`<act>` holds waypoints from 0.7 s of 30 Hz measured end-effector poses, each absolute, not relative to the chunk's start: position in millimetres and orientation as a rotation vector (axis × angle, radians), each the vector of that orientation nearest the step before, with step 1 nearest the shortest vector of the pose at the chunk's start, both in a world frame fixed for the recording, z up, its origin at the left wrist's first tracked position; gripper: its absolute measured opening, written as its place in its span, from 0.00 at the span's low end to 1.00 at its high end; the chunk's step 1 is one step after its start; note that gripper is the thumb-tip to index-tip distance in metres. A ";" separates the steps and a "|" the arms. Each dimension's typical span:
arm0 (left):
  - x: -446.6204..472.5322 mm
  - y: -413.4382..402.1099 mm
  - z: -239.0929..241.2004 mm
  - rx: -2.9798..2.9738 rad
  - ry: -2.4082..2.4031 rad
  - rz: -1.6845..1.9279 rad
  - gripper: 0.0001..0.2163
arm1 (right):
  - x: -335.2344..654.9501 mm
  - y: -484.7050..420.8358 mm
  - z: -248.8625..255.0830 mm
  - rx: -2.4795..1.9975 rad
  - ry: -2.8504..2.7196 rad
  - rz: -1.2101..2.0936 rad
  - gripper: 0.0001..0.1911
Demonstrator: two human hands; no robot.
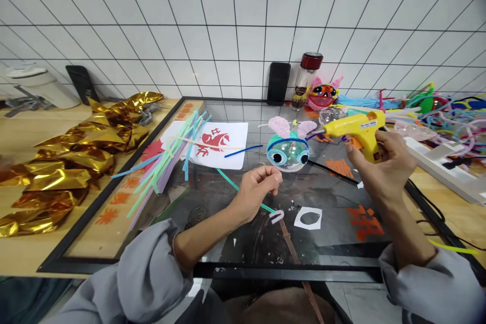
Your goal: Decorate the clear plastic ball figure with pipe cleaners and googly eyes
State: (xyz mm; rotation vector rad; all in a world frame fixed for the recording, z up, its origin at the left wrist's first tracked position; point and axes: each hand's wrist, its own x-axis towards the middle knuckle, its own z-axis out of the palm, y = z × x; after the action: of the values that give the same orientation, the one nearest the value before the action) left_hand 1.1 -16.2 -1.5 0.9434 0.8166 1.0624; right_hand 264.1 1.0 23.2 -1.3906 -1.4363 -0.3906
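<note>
In my right hand [391,167] is a yellow hot glue gun [353,129], its nozzle pointing left beside a craft animal head [287,148]. The head is a clear ball with green and blue pipe cleaner, big black-and-blue eyes and fuzzy pink ears. My left hand [260,187] is closed in a pinch just below and left of the head; what its fingertips hold, if anything, cannot be made out. A bent pale pink pipe cleaner [277,217] and a white paper piece with a round hole [318,220] lie on the dark glass top below.
Bundled pipe cleaners [163,167] lie at left over white paper [237,134] with a red cutout. Gold foil [83,162] covers the left side. A phone [278,83] and a glass bottle [301,86] stand by the wall. A white power strip [444,169] and cables are at right.
</note>
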 end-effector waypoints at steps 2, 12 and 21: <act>0.4 -16.1 1.7 0.909 0.788 1.068 0.14 | 250.6 -6.8 26.8 -1.296 -1.526 -0.476 0.15; -2.8 -17.3 0.8 0.786 0.618 1.052 0.13 | 239.2 -14.4 28.9 -0.979 -1.743 -0.659 0.18; -2.2 -17.1 3.1 0.687 0.584 1.029 0.13 | 232.1 -19.7 30.5 -0.947 -1.786 -0.647 0.18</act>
State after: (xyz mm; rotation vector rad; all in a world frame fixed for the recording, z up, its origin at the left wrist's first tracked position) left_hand -2.2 -17.1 3.1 0.6868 0.5839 1.0294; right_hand 232.1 -19.7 30.5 -0.9466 -1.7860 -0.6471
